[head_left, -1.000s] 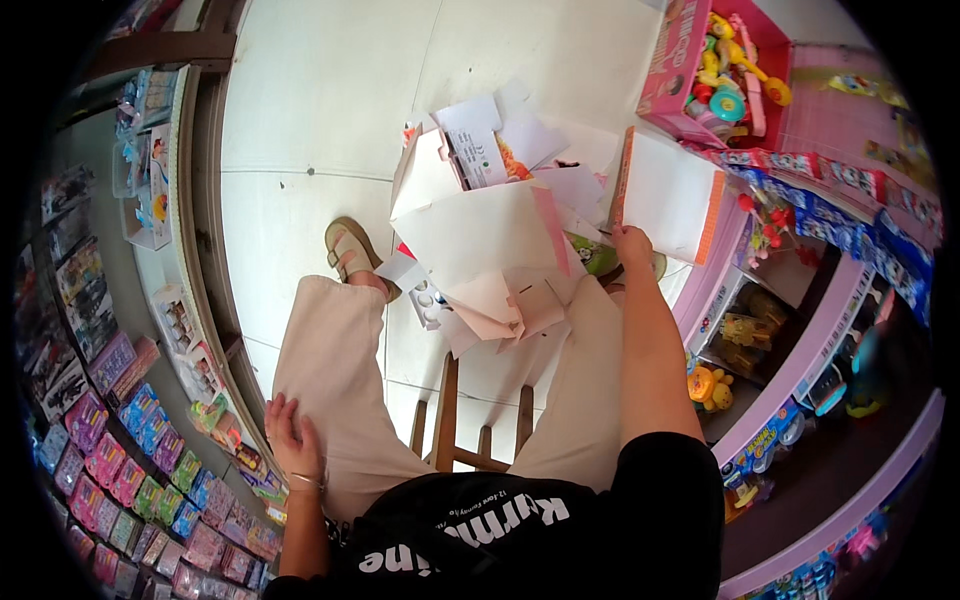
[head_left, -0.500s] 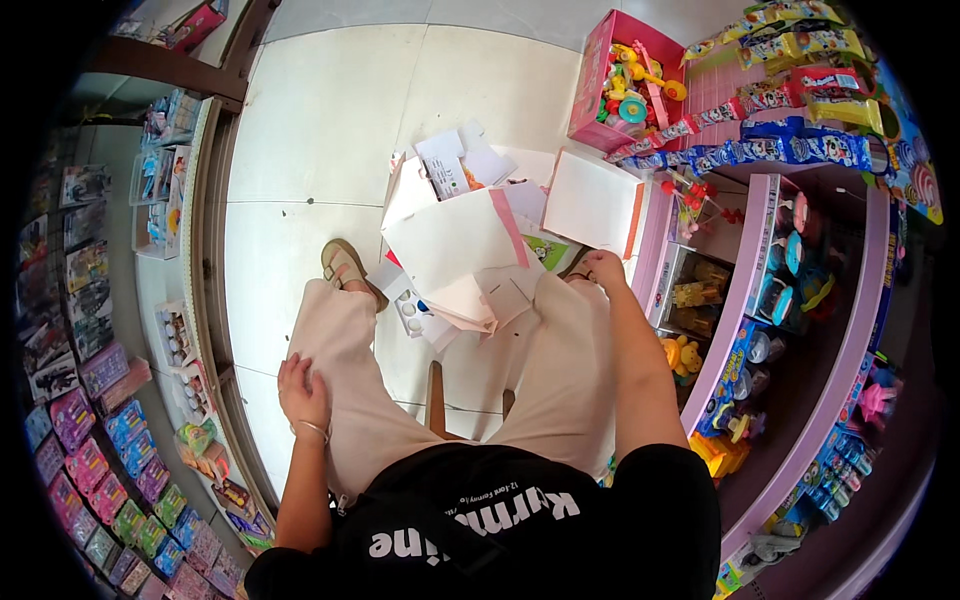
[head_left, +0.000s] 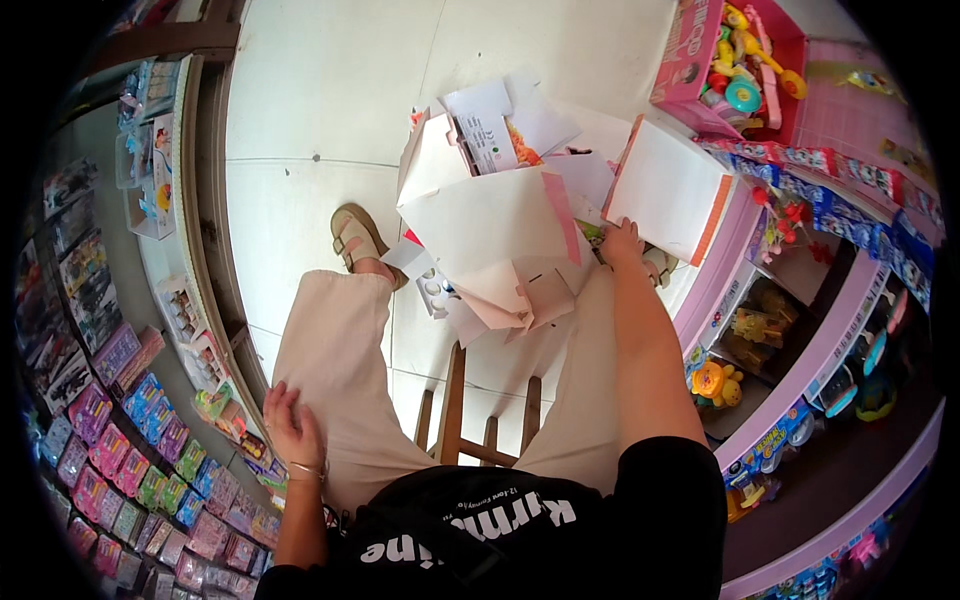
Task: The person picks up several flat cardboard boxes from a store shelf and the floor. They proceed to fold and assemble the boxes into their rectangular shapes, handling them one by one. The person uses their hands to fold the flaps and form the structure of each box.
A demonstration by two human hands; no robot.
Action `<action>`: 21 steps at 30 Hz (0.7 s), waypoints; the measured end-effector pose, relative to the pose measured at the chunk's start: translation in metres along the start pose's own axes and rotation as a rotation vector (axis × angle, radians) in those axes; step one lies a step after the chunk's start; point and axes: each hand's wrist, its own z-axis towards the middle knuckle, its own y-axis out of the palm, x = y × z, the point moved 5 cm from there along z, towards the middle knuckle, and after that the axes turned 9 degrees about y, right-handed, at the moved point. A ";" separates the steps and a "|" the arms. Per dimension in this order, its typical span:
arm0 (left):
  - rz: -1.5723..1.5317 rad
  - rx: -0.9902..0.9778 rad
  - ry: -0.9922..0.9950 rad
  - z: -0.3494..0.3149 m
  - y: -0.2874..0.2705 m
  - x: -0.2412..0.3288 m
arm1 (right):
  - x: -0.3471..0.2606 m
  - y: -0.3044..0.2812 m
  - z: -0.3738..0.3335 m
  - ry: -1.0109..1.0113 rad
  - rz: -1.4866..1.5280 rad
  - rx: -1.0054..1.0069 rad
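Note:
My left hand [head_left: 292, 428] rests on my left thigh beside the knee, its fingers apart and nothing in it. Past my right knee, my right hand [head_left: 623, 245] reaches down to the right side of a heap of flattened cardboard [head_left: 490, 215]. Its fingers are slightly bent and apart, close to the lower corner of an open white cardboard box [head_left: 672, 190] with an orange edge. A green printed piece [head_left: 590, 236] lies by its fingertips, partly hidden; whether they touch it I cannot tell. Small white round things [head_left: 435, 292] show under the heap's left side.
Wooden stool legs [head_left: 453, 400] stand between my knees. A pink box of plastic toys [head_left: 690, 65] sits at the far right, above lilac shelves [head_left: 780, 440] with toys. On the left is a shelf rack [head_left: 165, 270] with hanging packets [head_left: 130, 450]. Pale tiles [head_left: 300, 110] cover the floor.
My right hand has moved from beside my right knee and shoe to the heap's edge. My knees have spread a little and the view has shifted. The left hand stays on my thigh.

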 end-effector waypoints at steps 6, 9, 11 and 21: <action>0.013 -0.009 0.010 0.007 -0.004 0.005 | 0.001 -0.026 0.005 -0.092 0.056 0.037; -0.027 0.027 0.028 0.004 -0.003 0.006 | 0.013 -0.083 -0.024 -0.196 0.303 0.340; -0.072 0.064 0.054 -0.004 -0.005 0.006 | 0.028 -0.124 -0.064 -0.207 0.558 0.554; -0.154 0.095 0.012 -0.032 0.004 -0.015 | 0.101 -0.268 -0.334 -0.447 1.650 0.878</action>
